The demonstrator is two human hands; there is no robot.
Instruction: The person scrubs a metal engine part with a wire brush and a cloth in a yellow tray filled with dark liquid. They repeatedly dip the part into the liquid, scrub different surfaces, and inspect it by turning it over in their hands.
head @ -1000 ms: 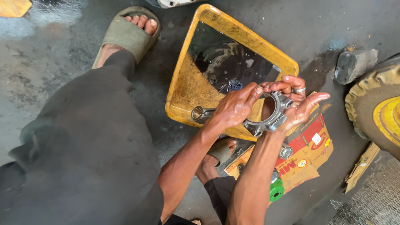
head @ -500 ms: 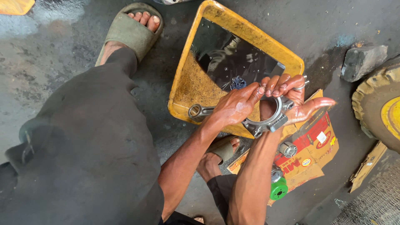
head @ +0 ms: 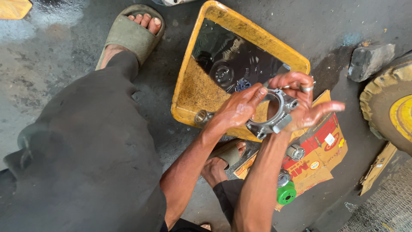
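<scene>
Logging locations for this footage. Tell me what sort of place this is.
Probably a vehicle repair workshop, worked at floor level. The oil-stained concrete floor, a yellow tray of dark oily liquid, a yellow-rimmed tyre, and the metal bearing cap held in both hands suggest it.

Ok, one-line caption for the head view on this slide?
Both hands, left hand and right hand, hold a grey metal bearing cap over a yellow tray of dark liquid.

A flattened red-and-yellow cardboard package lies on the floor; small white label.
</scene>
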